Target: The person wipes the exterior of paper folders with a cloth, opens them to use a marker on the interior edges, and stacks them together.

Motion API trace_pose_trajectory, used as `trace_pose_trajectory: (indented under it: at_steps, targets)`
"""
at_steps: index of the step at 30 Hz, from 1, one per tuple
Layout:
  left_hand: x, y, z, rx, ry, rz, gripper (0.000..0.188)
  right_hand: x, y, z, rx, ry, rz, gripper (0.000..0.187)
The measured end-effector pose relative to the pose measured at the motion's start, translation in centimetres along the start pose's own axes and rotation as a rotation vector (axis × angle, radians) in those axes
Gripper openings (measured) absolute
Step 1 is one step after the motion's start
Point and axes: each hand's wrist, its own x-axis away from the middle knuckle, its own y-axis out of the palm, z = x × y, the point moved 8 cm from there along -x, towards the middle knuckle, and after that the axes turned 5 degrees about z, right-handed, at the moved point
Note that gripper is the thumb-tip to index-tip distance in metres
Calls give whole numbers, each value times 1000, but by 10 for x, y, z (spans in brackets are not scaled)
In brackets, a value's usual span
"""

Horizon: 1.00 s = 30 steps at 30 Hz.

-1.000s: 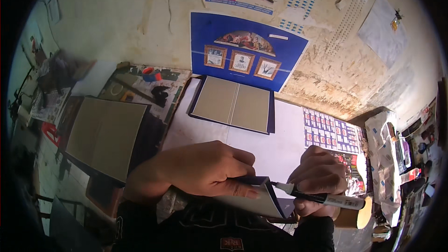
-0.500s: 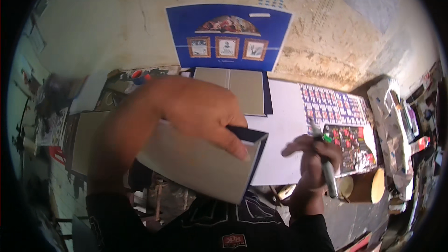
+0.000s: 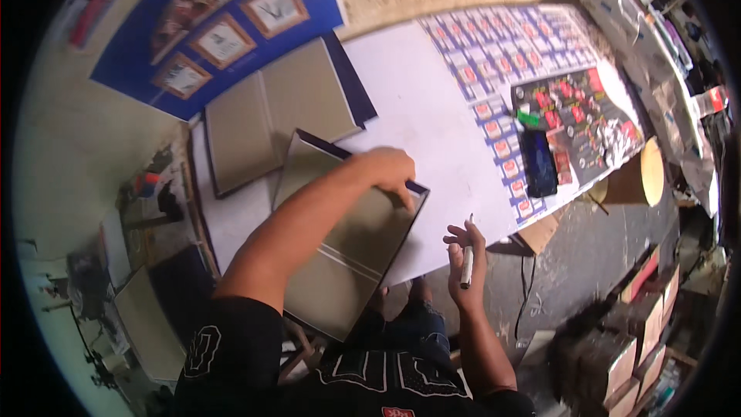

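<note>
My left hand (image 3: 395, 170) grips the far right edge of a hardcover book case (image 3: 328, 293), its fingers over the rim. The case lies open and tilted across the table's front edge, beige board inside with a dark blue border; my forearm crosses over it and hides part. Below and right of it, my right hand (image 3: 469, 262) is raised off the table, holding a slim pen-like tool (image 3: 467, 269) with a pale body and a dark end; its exact kind is unclear. A second open case (image 3: 297, 100) of the same sort lies flat farther back on the table.
Sheets of small printed labels (image 3: 486, 50) cover the table's (image 3: 417, 100) right part, beside a dark printed sheet (image 3: 575, 100) and a dark phone (image 3: 538, 162). A blue poster (image 3: 224, 31) hangs on the wall. Cardboard boxes (image 3: 610, 359) stand on the floor at right.
The view has swung toward the right. My left hand stays on the case, which now lies more open with its spine showing. My right hand still holds the pen-like tool, now lower beside the table.
</note>
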Motion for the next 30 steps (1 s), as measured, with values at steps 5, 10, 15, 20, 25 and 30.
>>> trace_pose_trajectory:
  at_steps: [5,10,15,20,25,30]
  targets:
    - [-15,20,-21,151,137,768,40,-42,-25,31,306,-120,-150,50]
    - [-9,27,-20,100,-7,1151,15,-94,-2,19,492,-527,-211,39]
    - [-4,27,-27,145,-8,1150,16,-85,37,24,703,-635,-263,46]
    - [-5,21,-23,209,38,1110,24,-81,39,25,700,-663,-238,45]
    - [-6,23,-26,231,35,1095,25,-83,36,26,701,-622,-177,42]
    - [-7,21,-25,229,39,1078,24,-83,39,23,737,-632,-213,37]
